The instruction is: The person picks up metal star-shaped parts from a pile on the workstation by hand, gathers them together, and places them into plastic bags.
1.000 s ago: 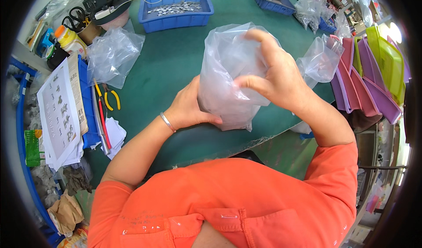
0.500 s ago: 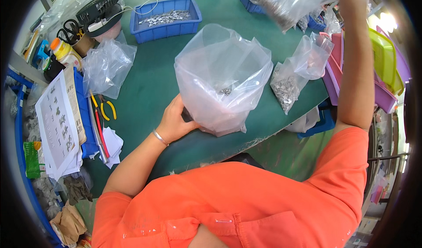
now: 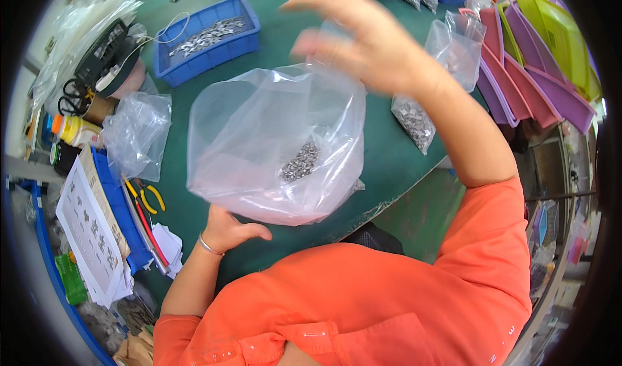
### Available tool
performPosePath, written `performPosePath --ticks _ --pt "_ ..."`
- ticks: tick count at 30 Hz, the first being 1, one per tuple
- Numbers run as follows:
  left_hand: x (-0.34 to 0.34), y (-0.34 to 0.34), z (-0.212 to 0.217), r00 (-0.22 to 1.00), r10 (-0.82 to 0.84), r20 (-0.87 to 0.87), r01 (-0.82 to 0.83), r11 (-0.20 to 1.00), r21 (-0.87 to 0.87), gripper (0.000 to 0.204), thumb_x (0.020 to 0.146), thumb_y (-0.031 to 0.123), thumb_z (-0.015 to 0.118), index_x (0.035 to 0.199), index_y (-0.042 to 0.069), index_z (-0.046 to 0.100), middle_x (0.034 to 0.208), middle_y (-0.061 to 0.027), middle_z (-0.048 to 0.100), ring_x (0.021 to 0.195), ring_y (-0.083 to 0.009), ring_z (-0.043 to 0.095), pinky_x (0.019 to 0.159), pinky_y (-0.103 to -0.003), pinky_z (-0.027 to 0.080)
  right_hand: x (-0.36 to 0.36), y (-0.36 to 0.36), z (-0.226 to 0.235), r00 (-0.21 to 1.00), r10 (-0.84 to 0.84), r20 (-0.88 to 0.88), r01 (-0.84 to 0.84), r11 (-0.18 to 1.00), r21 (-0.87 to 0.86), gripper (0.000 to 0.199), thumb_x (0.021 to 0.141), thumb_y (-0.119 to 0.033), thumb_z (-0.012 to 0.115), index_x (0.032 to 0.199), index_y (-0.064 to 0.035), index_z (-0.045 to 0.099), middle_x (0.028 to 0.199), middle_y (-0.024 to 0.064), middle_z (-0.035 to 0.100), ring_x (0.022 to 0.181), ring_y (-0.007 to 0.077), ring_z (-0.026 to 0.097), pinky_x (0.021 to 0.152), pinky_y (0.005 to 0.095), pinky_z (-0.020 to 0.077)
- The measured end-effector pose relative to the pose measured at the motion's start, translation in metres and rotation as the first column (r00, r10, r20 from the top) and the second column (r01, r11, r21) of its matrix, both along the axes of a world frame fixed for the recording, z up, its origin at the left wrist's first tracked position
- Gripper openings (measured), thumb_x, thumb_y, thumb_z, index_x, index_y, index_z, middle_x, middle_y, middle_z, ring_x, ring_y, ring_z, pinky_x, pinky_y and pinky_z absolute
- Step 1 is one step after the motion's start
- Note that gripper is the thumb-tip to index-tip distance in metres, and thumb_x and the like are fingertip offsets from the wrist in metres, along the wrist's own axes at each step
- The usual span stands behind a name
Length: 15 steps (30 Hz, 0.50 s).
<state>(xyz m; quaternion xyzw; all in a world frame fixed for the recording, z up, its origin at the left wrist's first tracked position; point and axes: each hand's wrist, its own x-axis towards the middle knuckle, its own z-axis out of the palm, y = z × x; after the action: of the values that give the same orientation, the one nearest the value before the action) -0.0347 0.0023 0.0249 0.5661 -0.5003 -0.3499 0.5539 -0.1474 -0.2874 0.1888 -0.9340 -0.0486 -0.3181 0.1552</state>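
Observation:
A large clear plastic bag (image 3: pixel 259 132) stands wide-mouthed on the green table in front of me. Small metal rings or nuts (image 3: pixel 302 163) lie gathered inside it. At the bag's near left side is my left hand (image 3: pixel 228 228), thumb stretched out and apart from the plastic; its other fingers are partly hidden by the bag. Above the bag's far right rim hovers my right hand (image 3: pixel 363 42), blurred by motion, with fingers spread and nothing seen in it. A smaller clear bag of grey metal parts (image 3: pixel 414 121) lies to the right.
A blue tray (image 3: pixel 175 74) of metal pieces sits at the back left. On the left are an empty-looking plastic bag (image 3: pixel 139 132), yellow-handled pliers (image 3: pixel 154 199) and a printed sheet (image 3: pixel 91 230). Stacked pink, purple and green bins (image 3: pixel 518 74) stand at the right edge.
My right hand has come from the far right, where it held a filled plastic bag, to over the large bag, now without it. The large bag has shifted left and spread wider.

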Motion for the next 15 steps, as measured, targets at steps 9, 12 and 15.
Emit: performPosePath --ticks 9,12,15 --pt "-0.008 -0.045 0.004 0.952 -0.248 -0.180 0.275 0.951 0.140 0.051 0.087 0.018 0.059 0.134 0.007 0.041 0.133 -0.0108 0.047 0.125 -0.0232 0.045 0.103 -0.035 0.036 -0.057 0.102 -0.041 0.943 0.194 -0.269 -0.263 0.932 -0.249 0.027 0.070 -0.021 0.060 0.091 -0.0045 0.063 0.100 0.0105 0.056 0.093 0.0242 0.056 0.087 0.0390 0.0447" --pt "-0.015 -0.049 0.012 0.818 -0.041 -0.573 0.228 0.939 0.258 0.048 0.086 0.019 0.060 0.130 0.007 0.047 0.130 -0.0125 0.049 0.122 -0.0242 0.046 0.102 -0.036 0.037 -0.059 0.097 -0.044 0.892 0.155 -0.425 -0.247 0.954 -0.170 0.024 0.069 -0.020 0.060 0.088 -0.0052 0.062 0.074 0.0090 0.060 0.073 0.0245 0.063 0.061 0.0372 0.0500" --pt "-0.007 -0.038 -0.018 0.801 -0.074 -0.594 0.258 0.938 0.232 0.052 0.089 0.022 0.057 0.136 0.008 0.040 0.135 -0.0091 0.045 0.124 -0.0222 0.044 0.106 -0.035 0.033 -0.055 0.079 -0.044 0.928 0.238 -0.287 -0.258 0.966 -0.032 0.017 0.068 -0.012 0.061 0.083 -0.0060 0.062 0.064 0.0089 0.061 0.063 0.0258 0.064 0.052 0.0377 0.0495"
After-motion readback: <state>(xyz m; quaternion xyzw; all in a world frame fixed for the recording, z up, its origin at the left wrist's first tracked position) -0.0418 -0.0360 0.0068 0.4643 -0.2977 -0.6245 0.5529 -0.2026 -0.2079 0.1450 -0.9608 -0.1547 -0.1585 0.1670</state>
